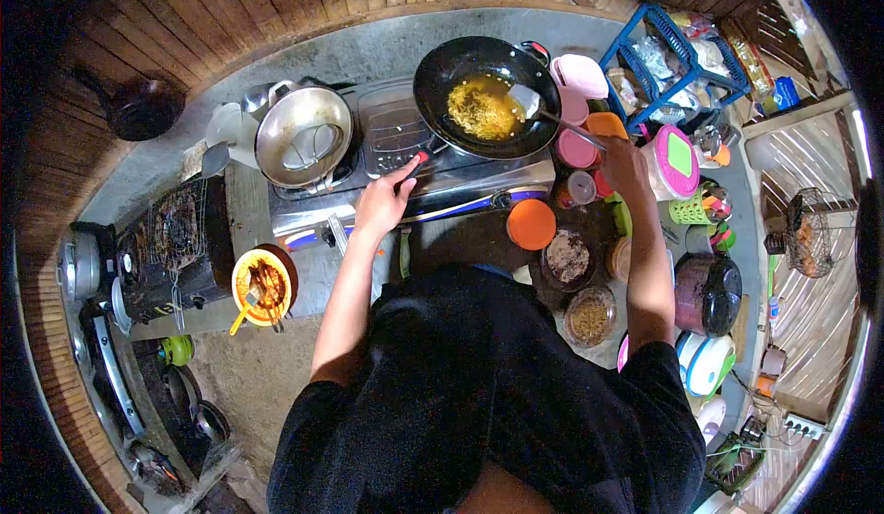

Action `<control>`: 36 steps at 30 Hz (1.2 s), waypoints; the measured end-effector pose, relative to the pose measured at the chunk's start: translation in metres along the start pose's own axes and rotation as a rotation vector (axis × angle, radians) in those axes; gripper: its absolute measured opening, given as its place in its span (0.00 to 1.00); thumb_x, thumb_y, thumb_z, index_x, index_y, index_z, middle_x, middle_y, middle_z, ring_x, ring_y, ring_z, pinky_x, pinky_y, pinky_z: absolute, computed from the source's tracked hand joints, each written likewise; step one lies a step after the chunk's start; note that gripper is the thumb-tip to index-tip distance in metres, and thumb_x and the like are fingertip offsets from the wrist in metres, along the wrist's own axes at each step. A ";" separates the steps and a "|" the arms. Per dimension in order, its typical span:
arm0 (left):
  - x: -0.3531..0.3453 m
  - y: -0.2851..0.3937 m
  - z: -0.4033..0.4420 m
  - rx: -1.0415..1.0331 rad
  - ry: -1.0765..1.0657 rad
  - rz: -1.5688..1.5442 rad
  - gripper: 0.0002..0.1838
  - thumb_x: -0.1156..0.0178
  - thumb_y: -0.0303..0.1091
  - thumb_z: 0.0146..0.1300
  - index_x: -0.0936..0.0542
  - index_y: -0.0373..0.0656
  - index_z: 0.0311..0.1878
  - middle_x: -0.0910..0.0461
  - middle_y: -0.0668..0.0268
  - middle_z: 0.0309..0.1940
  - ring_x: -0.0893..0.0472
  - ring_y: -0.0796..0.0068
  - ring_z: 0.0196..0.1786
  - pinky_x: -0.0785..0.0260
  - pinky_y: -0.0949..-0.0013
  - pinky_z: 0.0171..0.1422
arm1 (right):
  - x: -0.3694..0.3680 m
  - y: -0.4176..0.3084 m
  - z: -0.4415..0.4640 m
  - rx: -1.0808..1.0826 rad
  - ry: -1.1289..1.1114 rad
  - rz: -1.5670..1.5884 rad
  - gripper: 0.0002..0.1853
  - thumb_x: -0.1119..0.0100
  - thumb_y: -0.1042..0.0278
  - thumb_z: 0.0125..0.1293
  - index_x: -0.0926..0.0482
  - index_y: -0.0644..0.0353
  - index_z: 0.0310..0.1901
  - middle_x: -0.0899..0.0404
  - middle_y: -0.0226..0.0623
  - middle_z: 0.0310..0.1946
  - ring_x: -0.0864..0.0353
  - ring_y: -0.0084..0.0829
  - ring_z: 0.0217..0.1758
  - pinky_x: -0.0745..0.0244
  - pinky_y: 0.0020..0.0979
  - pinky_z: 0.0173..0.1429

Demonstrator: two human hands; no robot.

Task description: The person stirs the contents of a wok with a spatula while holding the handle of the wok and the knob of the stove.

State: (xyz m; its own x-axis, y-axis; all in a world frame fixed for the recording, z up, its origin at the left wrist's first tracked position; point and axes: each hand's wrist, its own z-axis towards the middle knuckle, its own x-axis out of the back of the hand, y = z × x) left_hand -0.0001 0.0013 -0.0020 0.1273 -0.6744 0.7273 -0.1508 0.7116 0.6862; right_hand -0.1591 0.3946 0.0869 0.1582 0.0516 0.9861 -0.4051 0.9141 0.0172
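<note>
A black wok (pixel 433 81) sits on the right side of the gas stove (pixel 479 175), with yellow, shredded-looking food in oil (pixel 483 114) in its middle. My left hand (pixel 382 203) is closed on the wok's red-tipped handle (pixel 421 159). My right hand (pixel 626 162) is closed around the handle of a spatula (pixel 527 100), whose flat grey blade rests in the wok at the right edge of the food. To the left, on the other burner, stands a metal pan (pixel 304 109) with a wire-like utensil inside.
An orange lid (pixel 531 225) and bowls of dry ingredients (pixel 568 258) lie between my arms. Pink containers (pixel 578 146) and a blue rack (pixel 677 63) stand at the right. A yellow bowl of sauce (pixel 241 279) and a charcoal grill (pixel 175 229) are at the left.
</note>
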 end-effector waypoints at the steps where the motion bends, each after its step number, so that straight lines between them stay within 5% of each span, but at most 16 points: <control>1: 0.001 0.001 0.000 0.010 -0.005 0.002 0.22 0.42 0.45 0.68 0.27 0.78 0.65 0.19 0.63 0.54 0.19 0.50 0.52 0.25 0.55 0.57 | -0.001 0.000 0.000 -0.001 -0.001 0.000 0.15 0.50 0.72 0.63 0.17 0.53 0.48 0.16 0.49 0.36 0.15 0.52 0.39 0.19 0.48 0.43; 6: 0.002 0.005 -0.001 0.039 -0.013 0.008 0.22 0.42 0.45 0.68 0.27 0.77 0.65 0.18 0.62 0.53 0.19 0.50 0.52 0.25 0.55 0.57 | -0.024 -0.001 0.005 -0.014 -0.301 0.237 0.13 0.49 0.68 0.67 0.15 0.55 0.46 0.16 0.52 0.36 0.16 0.54 0.40 0.21 0.50 0.48; 10: 0.004 0.007 -0.001 0.043 -0.017 0.012 0.22 0.42 0.45 0.68 0.27 0.77 0.65 0.18 0.61 0.52 0.18 0.50 0.51 0.25 0.55 0.56 | -0.022 -0.025 0.000 0.083 -0.286 0.435 0.14 0.49 0.68 0.69 0.16 0.55 0.50 0.16 0.53 0.36 0.16 0.54 0.40 0.21 0.49 0.47; 13: 0.003 0.006 -0.001 0.047 -0.018 0.013 0.22 0.42 0.45 0.68 0.26 0.76 0.64 0.18 0.61 0.52 0.18 0.50 0.51 0.25 0.55 0.56 | -0.022 -0.035 0.001 0.033 -0.310 0.525 0.15 0.41 0.69 0.66 0.18 0.58 0.54 0.16 0.50 0.35 0.14 0.45 0.38 0.23 0.41 0.43; 15: 0.004 0.006 -0.001 0.045 -0.019 0.006 0.21 0.42 0.44 0.68 0.26 0.76 0.64 0.18 0.61 0.52 0.19 0.50 0.51 0.25 0.55 0.56 | -0.032 -0.036 0.003 0.060 -0.229 0.573 0.14 0.47 0.70 0.69 0.17 0.55 0.53 0.16 0.51 0.36 0.16 0.53 0.40 0.22 0.48 0.46; 22: 0.004 0.007 -0.001 0.029 -0.012 -0.013 0.22 0.42 0.43 0.68 0.25 0.74 0.64 0.18 0.62 0.53 0.19 0.52 0.53 0.25 0.56 0.57 | -0.050 -0.025 0.013 0.124 0.104 0.419 0.13 0.46 0.68 0.69 0.18 0.55 0.52 0.17 0.50 0.39 0.17 0.52 0.42 0.22 0.50 0.46; 27: 0.008 0.013 -0.003 0.080 -0.039 -0.002 0.22 0.41 0.44 0.68 0.26 0.74 0.64 0.18 0.63 0.54 0.19 0.53 0.53 0.25 0.56 0.57 | -0.044 -0.032 0.012 -0.136 0.080 0.111 0.19 0.46 0.73 0.64 0.21 0.53 0.57 0.18 0.50 0.41 0.18 0.52 0.42 0.22 0.49 0.45; 31: 0.008 0.012 -0.003 0.088 -0.045 0.007 0.23 0.41 0.43 0.68 0.27 0.75 0.65 0.18 0.59 0.52 0.19 0.50 0.52 0.25 0.56 0.57 | -0.073 -0.016 0.005 0.030 0.275 0.068 0.19 0.46 0.72 0.65 0.21 0.50 0.58 0.19 0.50 0.39 0.18 0.53 0.41 0.23 0.50 0.44; 36: 0.005 0.007 0.000 0.084 -0.067 -0.002 0.23 0.41 0.42 0.69 0.28 0.74 0.66 0.19 0.56 0.54 0.19 0.50 0.54 0.26 0.57 0.58 | -0.064 -0.027 -0.003 -0.015 -0.086 0.313 0.17 0.52 0.69 0.69 0.21 0.52 0.56 0.18 0.54 0.39 0.17 0.57 0.40 0.22 0.53 0.43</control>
State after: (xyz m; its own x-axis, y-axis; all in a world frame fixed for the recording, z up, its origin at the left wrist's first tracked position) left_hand -0.0004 0.0032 0.0063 0.0626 -0.6893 0.7218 -0.2326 0.6932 0.6822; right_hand -0.1555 0.3675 0.0227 -0.0483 0.2973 0.9536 -0.4083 0.8654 -0.2905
